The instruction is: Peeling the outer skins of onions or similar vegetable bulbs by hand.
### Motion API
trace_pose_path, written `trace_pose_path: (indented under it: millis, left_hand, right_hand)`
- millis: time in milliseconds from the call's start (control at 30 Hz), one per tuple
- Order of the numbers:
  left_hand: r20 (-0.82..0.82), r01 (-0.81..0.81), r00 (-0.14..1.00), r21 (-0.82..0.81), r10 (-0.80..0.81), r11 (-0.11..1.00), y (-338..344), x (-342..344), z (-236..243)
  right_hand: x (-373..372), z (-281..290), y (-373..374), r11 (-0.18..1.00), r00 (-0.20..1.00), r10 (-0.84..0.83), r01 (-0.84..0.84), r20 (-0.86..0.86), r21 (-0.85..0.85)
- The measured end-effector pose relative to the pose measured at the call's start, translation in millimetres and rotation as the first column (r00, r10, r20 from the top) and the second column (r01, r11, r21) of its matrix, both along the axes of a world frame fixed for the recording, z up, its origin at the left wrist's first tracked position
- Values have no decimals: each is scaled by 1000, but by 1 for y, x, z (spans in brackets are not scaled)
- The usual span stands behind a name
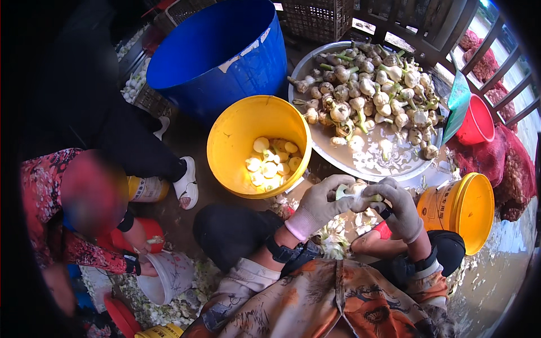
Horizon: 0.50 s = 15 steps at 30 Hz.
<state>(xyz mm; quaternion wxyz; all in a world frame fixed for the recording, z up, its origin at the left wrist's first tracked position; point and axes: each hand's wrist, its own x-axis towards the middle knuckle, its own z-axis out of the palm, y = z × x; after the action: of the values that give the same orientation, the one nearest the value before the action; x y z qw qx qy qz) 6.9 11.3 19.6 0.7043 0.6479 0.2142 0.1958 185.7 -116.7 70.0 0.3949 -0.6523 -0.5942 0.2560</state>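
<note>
Both gloved hands meet just in front of the yellow bucket (256, 143), on the side nearest the person, and between them they grip one garlic bulb (354, 190). The left hand (318, 204) closes its fingers around the bulb's left side, where a short green stem stub pokes out, and the right hand (400, 209) wraps over the bulb from the right, so both hands are closed on the same bulb and touch each other across it. The yellow bucket lies tipped on its side with its mouth toward the camera, and peeled white cloves (270, 163) sit in its lower part. Behind and to the right of the yellow bucket, touching its rim in the view, rests a wide round metal basin (369, 163) heaped with unpeeled garlic bulbs and green stems (372, 93). Directly behind the yellow bucket stands a big blue tub (222, 53). To the right of the yellow bucket, beyond the hands, a second yellow bucket (465, 208) lies on its side, and a red basin (476, 121) sits farther back. Garlic skins (332, 236) litter the floor below the hands. Left of the yellow bucket, a co-worker in a red patterned sleeve holds a white pail (166, 276) (tilted, its contents hidden).
</note>
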Motion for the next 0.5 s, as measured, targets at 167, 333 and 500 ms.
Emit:
trace_pose_path:
  millis: [167,333,500]
  left_hand:
    - [-325,36,936,465,133,885,-11,-3,-17]
    - [-418,352,898,489,-140,798,-14,-5,-21]
    - [141,-80,990,634,-13,770,-4,10,18]
  right_hand:
    - [10,-1,-11,989,982,-116,128,-146,78]
    - [19,-5,-11,995,993,-94,96,-76,21]
    - [9,-2,-3,998,989,-50,55,-141,36]
